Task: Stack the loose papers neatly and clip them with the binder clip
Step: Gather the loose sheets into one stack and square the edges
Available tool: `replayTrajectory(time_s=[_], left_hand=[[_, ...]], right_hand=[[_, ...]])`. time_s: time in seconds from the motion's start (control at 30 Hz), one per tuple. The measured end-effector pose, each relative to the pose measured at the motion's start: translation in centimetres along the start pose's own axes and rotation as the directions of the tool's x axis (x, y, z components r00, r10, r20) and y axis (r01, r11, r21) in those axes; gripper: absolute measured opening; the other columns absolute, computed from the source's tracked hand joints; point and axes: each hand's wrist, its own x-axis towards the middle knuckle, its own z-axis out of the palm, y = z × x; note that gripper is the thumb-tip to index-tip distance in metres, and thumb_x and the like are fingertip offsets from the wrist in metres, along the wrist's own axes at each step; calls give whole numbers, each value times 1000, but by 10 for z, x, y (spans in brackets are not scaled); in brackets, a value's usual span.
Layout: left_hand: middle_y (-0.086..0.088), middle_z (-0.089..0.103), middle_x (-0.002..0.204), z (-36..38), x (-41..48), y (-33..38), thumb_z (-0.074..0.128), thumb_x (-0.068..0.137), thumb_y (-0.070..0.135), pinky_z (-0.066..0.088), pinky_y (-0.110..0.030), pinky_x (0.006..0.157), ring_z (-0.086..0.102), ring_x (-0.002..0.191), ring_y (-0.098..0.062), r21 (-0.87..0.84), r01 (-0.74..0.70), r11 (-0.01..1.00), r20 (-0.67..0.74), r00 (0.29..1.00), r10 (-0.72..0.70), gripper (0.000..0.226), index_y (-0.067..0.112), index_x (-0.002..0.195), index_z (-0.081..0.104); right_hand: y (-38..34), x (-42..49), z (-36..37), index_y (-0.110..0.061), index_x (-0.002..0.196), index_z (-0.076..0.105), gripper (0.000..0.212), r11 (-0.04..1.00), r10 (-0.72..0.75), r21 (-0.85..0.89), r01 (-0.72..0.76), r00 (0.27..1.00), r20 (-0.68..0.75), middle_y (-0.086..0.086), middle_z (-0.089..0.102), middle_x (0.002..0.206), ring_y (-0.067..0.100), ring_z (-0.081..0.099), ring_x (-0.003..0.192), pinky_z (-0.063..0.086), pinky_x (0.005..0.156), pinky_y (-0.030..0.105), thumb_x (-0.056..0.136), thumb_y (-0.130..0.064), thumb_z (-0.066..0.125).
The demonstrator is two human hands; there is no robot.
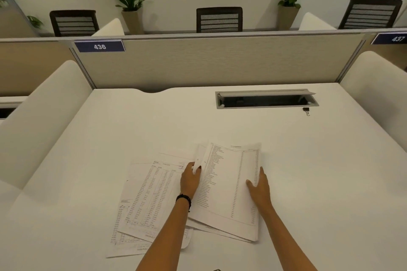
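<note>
Printed sheets lie on the white desk (308, 171) in front of me. A partly gathered pile of papers (229, 185) sits at the centre right, its edges uneven. My left hand (190, 179) grips the pile's left edge, fingers curled around a sheet. On the pile's right edge rests my right hand (259, 189), thumb on top of the top sheet. Several more loose sheets (149, 200) with number tables are fanned out to the left, partly under my left forearm. A small black binder clip (306, 111) lies far back on the right, well away from both hands.
A cable tray opening (266, 99) with a raised lid is cut into the desk just behind the clip. A beige partition (209, 61) closes the back, and padded white dividers (39, 116) flank both sides. Chairs and potted plants stand beyond.
</note>
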Motion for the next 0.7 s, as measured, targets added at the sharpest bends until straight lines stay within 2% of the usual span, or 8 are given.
replayTrajectory(time_s=[0.13,0.23,0.3,0.43,0.57,0.63,0.7], left_hand=[[-3,62,107,3,-2,-1,58,90,23,50,-32,85,59,98,-21,-86,4,996,75,997,2,22,19,111,55],[-2,60,122,2,-1,3,61,88,22,47,-35,99,57,110,-18,-101,-33,994,109,993,44,37,14,123,53],[-1,58,126,2,-1,12,61,88,24,45,-35,102,56,114,-16,-115,-76,990,134,987,91,42,15,128,50],[3,62,119,-5,-3,41,60,89,23,52,-23,90,61,106,-10,-190,-161,968,156,969,192,30,22,119,53],[1,64,116,-11,-3,61,60,89,22,56,-26,83,64,102,-10,-259,-216,941,157,952,262,27,23,115,53],[6,65,112,-11,-5,72,59,89,21,56,-22,78,66,97,-6,-292,-239,926,155,944,292,24,25,112,53],[6,66,110,-11,-7,82,59,89,22,57,-24,78,66,96,-7,-318,-264,911,133,939,318,22,28,110,54]], right_hand=[[-5,-1,3,-12,145,18,69,999,-40,18,38,995,89,11,32,147,28,36,132,33,109,45,87,-10,55],[-6,-1,1,-11,141,29,62,998,-51,42,48,997,55,11,37,141,28,39,128,36,106,45,86,-7,56],[-6,2,-1,-12,139,31,58,996,-38,86,36,999,21,12,39,139,29,42,125,39,104,47,86,-8,56],[-9,7,-13,-14,140,31,56,948,66,311,-62,998,-1,10,48,136,27,51,115,46,96,42,89,-9,54],[-24,9,-29,-16,139,33,55,900,33,434,-29,999,-2,4,50,126,22,53,104,47,81,35,89,-13,56],[-32,12,-36,-16,136,36,53,874,19,486,-11,1000,-10,6,54,121,23,56,102,48,80,35,88,-12,58],[-41,14,-43,-15,126,47,42,865,-24,500,43,999,-44,9,59,118,25,59,100,51,80,36,87,-9,60]])
